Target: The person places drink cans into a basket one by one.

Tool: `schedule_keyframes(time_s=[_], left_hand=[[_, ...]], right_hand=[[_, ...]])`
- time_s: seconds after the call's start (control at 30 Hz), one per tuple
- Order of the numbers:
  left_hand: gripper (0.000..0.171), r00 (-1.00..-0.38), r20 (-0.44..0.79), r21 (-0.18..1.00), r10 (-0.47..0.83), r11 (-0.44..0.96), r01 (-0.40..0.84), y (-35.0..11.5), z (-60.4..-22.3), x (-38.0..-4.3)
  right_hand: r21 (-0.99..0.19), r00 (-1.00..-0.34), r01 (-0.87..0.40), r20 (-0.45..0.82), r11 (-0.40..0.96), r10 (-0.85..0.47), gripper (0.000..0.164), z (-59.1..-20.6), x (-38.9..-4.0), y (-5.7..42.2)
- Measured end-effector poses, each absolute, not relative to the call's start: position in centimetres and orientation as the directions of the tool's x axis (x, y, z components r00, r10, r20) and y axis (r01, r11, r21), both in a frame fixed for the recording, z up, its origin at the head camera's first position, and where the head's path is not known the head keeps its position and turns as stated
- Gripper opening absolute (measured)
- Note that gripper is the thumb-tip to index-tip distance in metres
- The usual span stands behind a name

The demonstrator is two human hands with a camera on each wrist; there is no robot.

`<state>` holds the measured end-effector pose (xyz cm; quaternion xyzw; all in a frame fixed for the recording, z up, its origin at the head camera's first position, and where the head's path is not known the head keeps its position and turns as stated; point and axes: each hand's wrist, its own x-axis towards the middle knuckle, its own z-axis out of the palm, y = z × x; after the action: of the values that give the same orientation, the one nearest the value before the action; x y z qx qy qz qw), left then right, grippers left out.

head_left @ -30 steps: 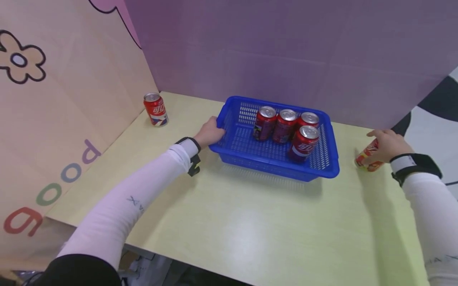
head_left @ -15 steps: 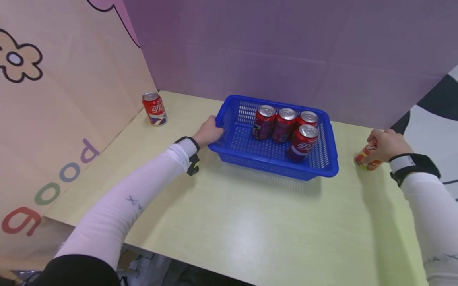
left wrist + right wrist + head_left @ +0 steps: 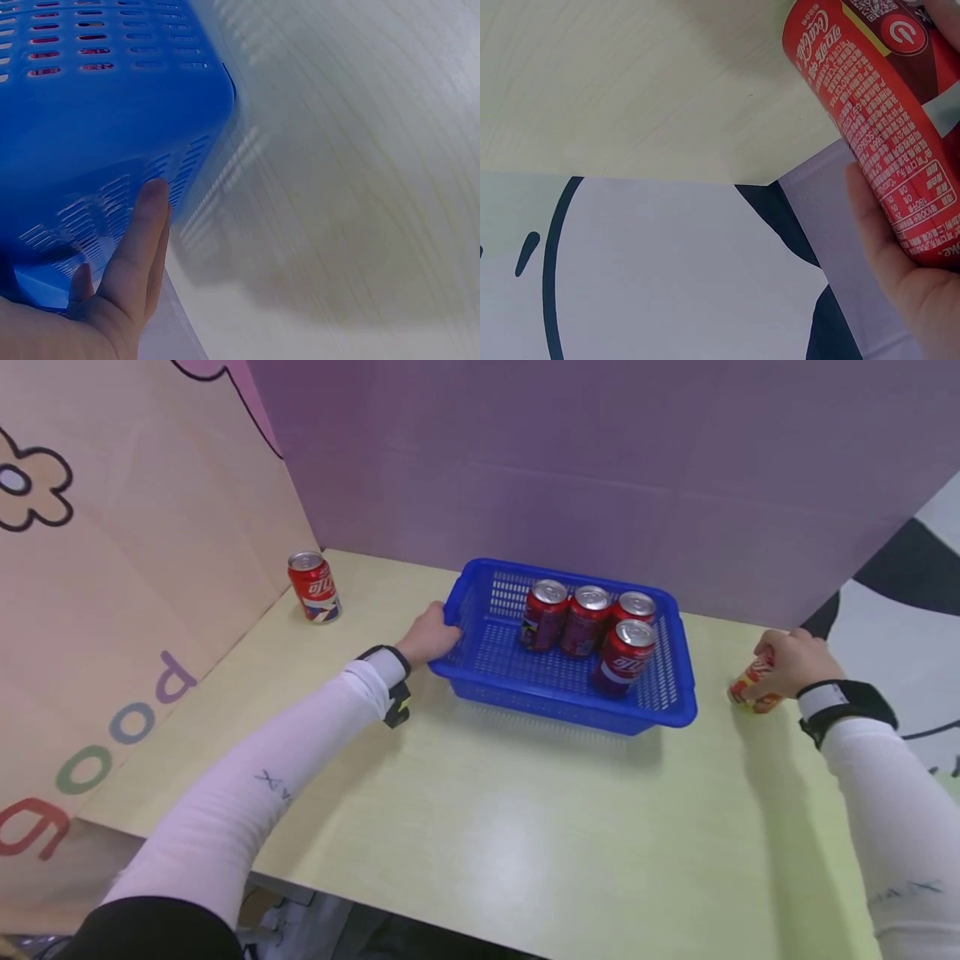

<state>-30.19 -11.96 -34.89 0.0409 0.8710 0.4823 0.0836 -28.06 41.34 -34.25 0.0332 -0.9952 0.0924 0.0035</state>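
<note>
My left hand [image 3: 429, 635] grips the left rim of a blue plastic basket [image 3: 536, 697] with slotted walls. In the left wrist view, fingers [image 3: 135, 255] reach along the basket's outer side. Several red soda cans stand upright in the basket, toward its right half; the front one [image 3: 624, 658] shows a white-lettered label. At the table's right side, my right hand [image 3: 798, 662] holds another Coca-Cola can [image 3: 748, 687], tilted. The right wrist view shows the red can [image 3: 885, 135] with white print against the palm, partly cut off by the frame.
A lone red soda can [image 3: 315, 589] stands at the table's back left corner. The pale wooden table [image 3: 480, 835] meets a purple panel [image 3: 480, 485] behind and a peach panel [image 3: 150, 527] on the left.
The whole scene shifts slightly left in the head view. Both hands keep their holds on the basket and the can.
</note>
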Motion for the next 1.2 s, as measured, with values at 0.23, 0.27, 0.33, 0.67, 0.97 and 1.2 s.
schedule_keyframes(time_s=[0.23, 0.27, 0.33, 0.67, 0.97, 1.2], left_hand=[[0.047, -0.981, -0.109, 0.841, 0.163, 0.541, -0.004, -12.0, -34.8, -30.1], [0.047, -0.979, -0.114, 0.841, 0.166, 0.541, -0.006, -11.9, -34.8, -30.1], [0.047, -0.978, -0.12, 0.841, 0.168, 0.542, -0.01, -11.9, -34.7, -30.0], [0.045, -0.978, -0.113, 0.848, 0.176, 0.531, -0.003, -12.2, -34.6, -30.1], [0.045, -0.98, -0.104, 0.846, 0.171, 0.533, 0.003, -12.4, -35.0, -30.5], [0.045, -0.979, -0.096, 0.838, 0.18, 0.545, 0.018, -12.4, -34.9, -30.5]], right_hand=[[-0.223, -0.998, -0.045, 0.047, 0.974, -0.036, 0.065, -34.3, -27.8, 41.2], [-0.223, -0.997, -0.053, 0.058, 0.973, -0.041, 0.065, -34.2, -27.7, 41.2], [-0.217, -0.995, -0.07, 0.083, 0.974, -0.053, 0.065, -33.9, -27.5, 40.9], [-0.232, -0.981, -0.044, 0.193, 0.972, 0.002, 0.06, -28.2, -27.3, 38.5], [-0.241, -0.976, -0.067, 0.218, 0.968, -0.013, 0.065, -21.3, -26.4, 32.8], [-0.25, -0.951, -0.229, 0.265, 0.941, -0.161, 0.063, -17.8, -24.9, 27.5]])
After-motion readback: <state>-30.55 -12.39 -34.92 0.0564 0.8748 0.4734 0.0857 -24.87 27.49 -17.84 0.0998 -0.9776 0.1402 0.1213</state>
